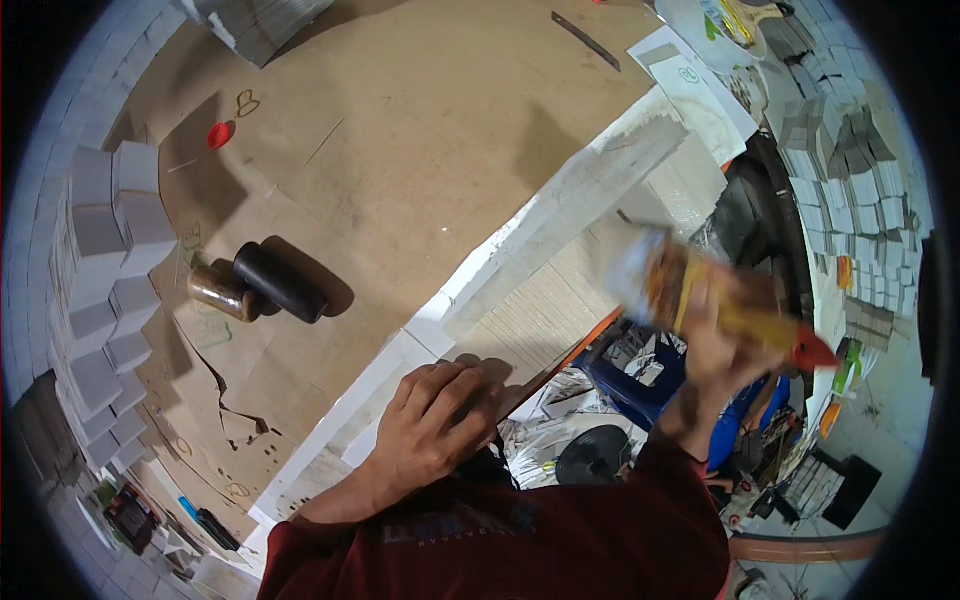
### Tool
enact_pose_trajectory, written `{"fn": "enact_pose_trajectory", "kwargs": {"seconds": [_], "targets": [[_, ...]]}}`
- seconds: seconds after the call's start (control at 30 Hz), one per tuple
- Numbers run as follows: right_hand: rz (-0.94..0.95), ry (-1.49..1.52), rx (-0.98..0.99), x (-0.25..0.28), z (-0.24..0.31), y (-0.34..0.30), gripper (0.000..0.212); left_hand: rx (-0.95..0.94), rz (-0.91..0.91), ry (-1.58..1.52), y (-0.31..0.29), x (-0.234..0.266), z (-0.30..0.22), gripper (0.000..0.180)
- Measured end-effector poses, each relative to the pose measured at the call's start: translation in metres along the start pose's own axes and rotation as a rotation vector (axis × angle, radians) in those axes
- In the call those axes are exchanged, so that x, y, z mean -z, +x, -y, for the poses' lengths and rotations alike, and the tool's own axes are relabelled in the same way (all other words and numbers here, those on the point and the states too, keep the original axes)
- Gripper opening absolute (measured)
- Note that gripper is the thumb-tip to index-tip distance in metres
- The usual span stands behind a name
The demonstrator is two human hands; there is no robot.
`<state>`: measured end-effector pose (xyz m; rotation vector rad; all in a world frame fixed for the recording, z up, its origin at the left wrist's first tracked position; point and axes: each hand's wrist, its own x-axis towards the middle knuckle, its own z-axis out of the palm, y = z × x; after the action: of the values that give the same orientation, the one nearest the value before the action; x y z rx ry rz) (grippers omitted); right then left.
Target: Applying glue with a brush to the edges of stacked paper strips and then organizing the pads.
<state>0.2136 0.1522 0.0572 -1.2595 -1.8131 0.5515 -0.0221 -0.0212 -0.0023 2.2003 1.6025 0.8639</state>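
My right hand (715,345) is closed around the yellow, red-tipped handle of a wide brush (750,318). Its bristle end points left over a row of pale, narrow strips (540,305) and is smeared by motion. The strips lie side by side along the table's near edge, with a glossy wet look toward their far end. At the near end of the row, my left hand (435,425) rests with its fingers curled and knuckles up. Whatever is under those fingertips is hidden.
Two cylinders, one black (280,282) and one brown (222,292), lie on the brown tabletop (400,150). White folded stacks (110,250) line the left side. A red cap (220,135) and a dark flat blade (586,42) lie farther off. A blue stool (640,385) stands below the edge.
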Motion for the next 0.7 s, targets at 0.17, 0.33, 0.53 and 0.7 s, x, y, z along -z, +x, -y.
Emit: {"fn": "enact_pose_trajectory", "kwargs": {"seconds": [0.17, 0.33, 0.53, 0.7], "targets": [[0.438, 0.231, -0.144, -0.011, 0.024, 0.012, 0.028, 0.012, -0.004, -0.05, 0.004, 0.001, 0.002, 0.041], [0.686, -0.001, 0.353, -0.012, 0.057, 0.025, 0.021, 0.026, 0.005, -0.09, 0.004, 0.002, 0.0, 0.039], [0.614, -0.064, 0.322, -0.01, 0.049, 0.027, 0.025, 0.024, -0.026, -0.106, 0.002, 0.003, 0.001, 0.042], [0.721, 0.092, 0.248, -0.018, 0.046, 0.031, 0.026, 0.001, -0.058, -0.09, 0.0, -0.001, 0.004, 0.044]]}}
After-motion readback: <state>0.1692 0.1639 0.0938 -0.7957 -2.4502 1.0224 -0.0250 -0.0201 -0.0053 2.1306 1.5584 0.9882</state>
